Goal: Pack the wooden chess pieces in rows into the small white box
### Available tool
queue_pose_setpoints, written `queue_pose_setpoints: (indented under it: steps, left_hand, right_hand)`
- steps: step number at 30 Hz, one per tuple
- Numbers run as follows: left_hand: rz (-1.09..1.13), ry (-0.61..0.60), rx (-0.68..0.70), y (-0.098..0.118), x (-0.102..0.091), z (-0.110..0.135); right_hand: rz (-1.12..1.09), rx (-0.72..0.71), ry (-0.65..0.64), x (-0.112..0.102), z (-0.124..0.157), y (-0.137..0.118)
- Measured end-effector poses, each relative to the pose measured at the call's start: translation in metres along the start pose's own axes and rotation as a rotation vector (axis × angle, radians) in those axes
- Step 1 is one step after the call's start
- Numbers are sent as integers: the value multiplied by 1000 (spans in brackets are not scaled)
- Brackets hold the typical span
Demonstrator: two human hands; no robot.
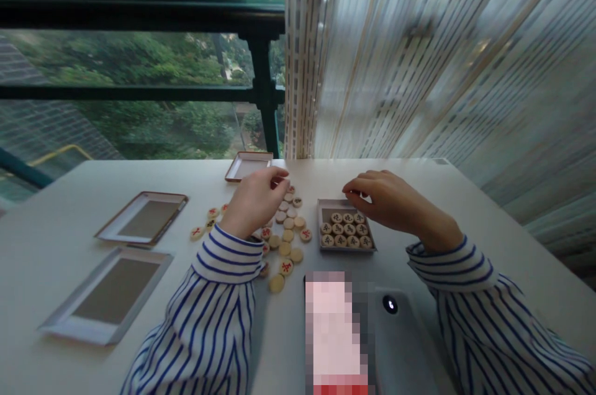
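My left hand (pixel 257 201) hovers over a loose spread of xiangqi pieces (pixel 288 235), its fingers loosely bent and a small gap showing between thumb and fingertips. Some pieces lie face up with red or black characters; others show plain backs. Part of the spread is hidden behind that hand and its sleeve. A small open box (pixel 320 233) on the right holds rows of black-character pieces (pixel 351 229), with bare floor at its far left. Above the box's far right corner is my right hand (pixel 395 201), thumb and fingers pinched together; whatever they hold is hidden.
To the left lie two shallow trays, one brown-edged (pixel 153 221) and one pale (pixel 118 295). Another brown-edged tray (pixel 246 166) sits at the table's far edge. A phone with a blurred screen (pixel 333 326) and a grey device (pixel 405 339) lie in front. Beyond are a railing and a string curtain.
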State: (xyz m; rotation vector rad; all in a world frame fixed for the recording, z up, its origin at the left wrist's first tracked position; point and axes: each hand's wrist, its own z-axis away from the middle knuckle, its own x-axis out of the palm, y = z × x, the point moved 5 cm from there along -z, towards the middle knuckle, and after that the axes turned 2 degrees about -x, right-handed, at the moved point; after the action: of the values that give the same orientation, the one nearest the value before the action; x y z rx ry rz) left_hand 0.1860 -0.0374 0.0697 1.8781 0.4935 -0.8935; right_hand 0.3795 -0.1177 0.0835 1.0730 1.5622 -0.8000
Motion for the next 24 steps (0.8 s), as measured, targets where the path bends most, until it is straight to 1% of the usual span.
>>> queue_pose_setpoints:
  steps: [2, 4, 7, 10, 14, 19, 24]
  left_hand:
    - [-18, 16, 11, 1, -10, 1]
    - [-40, -4, 26, 1, -20, 3]
    - [-85, -57, 40, -3, -32, 5]
    - [-135, -40, 14, -10, -42, 7]
    - [-160, -32, 5, -17, -47, 7]
    - [-176, -56, 9, -24, -49, 7]
    - [-238, -49, -22, -29, -54, 8]
  right_hand:
    - [-24, 7, 11, -6, -1, -4]
    - [-54, 15, 18, -11, -4, -7]
    - [-94, 19, -7, -16, -10, -12]
    - [-127, 22, -33, -18, -16, -18]
    - [-153, 9, -17, -15, -22, -23]
    - [-136, -7, 10, -8, -24, -22]
    - [-110, -46, 14, -1, -27, -25]
